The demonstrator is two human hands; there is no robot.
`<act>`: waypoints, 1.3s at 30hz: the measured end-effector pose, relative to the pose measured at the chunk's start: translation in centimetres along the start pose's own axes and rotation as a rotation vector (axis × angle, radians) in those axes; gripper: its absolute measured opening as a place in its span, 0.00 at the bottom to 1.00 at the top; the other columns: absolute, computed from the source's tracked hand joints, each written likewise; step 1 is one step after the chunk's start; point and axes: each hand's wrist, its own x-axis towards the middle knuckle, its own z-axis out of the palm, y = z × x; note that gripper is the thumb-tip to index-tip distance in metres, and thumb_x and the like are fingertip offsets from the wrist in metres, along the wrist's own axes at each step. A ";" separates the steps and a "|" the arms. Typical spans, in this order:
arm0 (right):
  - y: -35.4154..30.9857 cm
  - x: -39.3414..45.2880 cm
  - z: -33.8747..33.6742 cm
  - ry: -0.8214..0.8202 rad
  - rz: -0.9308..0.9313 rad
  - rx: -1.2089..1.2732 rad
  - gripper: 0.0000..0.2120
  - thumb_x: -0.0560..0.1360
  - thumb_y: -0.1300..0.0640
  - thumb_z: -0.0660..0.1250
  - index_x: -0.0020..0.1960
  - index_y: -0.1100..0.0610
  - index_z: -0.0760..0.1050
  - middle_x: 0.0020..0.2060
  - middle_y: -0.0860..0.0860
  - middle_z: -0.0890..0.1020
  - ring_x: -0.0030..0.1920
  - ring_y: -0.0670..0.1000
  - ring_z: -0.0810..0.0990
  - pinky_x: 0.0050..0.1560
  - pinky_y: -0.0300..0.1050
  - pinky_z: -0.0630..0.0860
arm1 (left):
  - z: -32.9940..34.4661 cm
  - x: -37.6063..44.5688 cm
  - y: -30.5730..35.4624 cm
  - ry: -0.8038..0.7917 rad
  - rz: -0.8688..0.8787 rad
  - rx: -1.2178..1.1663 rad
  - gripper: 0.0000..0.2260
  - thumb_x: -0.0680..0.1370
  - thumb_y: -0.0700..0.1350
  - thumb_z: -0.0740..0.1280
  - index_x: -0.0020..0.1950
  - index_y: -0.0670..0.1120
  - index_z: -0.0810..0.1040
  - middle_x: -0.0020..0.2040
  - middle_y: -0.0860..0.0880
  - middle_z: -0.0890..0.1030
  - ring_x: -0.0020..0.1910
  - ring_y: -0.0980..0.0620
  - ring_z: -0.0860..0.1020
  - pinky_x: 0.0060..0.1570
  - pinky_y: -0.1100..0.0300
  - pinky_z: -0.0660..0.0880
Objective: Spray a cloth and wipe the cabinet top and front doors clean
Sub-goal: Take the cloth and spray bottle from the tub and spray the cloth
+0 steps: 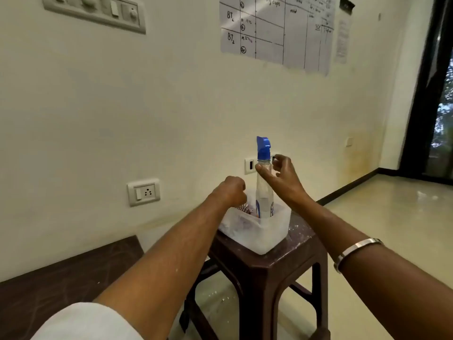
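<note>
Two hands [255,182] over stool-top tub [267,238]

A hand-ruled paper chart [277,30] taped high on the far wall carries the only writing that can be read. In its left column stand "BT" with a small subscript — the lower one looks like "BT2". One cell near the top edge ends in the word "cups". Small figures and circled numbers sit in the next column, too blurred to read. The spray bottle [264,187] has a blue label, its print unreadable.
</note>
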 end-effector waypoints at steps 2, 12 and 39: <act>0.3 0.9 0.3 -0.069 0.010 0.050 0.36 0.72 0.41 0.70 0.73 0.55 0.62 0.67 0.52 0.72 0.65 0.52 0.73 0.62 0.49 0.72 | 0.6 1.4 0.5 -0.064 -0.026 0.050 0.17 0.77 0.41 0.66 0.66 0.44 0.74 0.63 0.45 0.76 0.57 0.47 0.77 0.56 0.56 0.75; 1.1 3.9 1.1 -0.192 0.016 0.208 0.22 0.76 0.50 0.68 0.67 0.55 0.69 0.55 0.50 0.77 0.52 0.51 0.77 0.56 0.48 0.74 | 4.5 5.7 0.9 -0.534 -0.073 0.467 0.22 0.78 0.50 0.66 0.70 0.46 0.70 0.67 0.45 0.73 0.64 0.46 0.72 0.60 0.54 0.69; -0.2 3.9 1.9 -0.010 0.082 0.256 0.04 0.76 0.55 0.68 0.48 0.55 0.74 0.34 0.52 0.76 0.32 0.48 0.77 0.39 0.44 0.78 | 0.7 7.3 -2.8 -0.116 -0.221 -0.962 0.18 0.76 0.44 0.65 0.64 0.39 0.70 0.55 0.40 0.79 0.51 0.45 0.80 0.52 0.53 0.78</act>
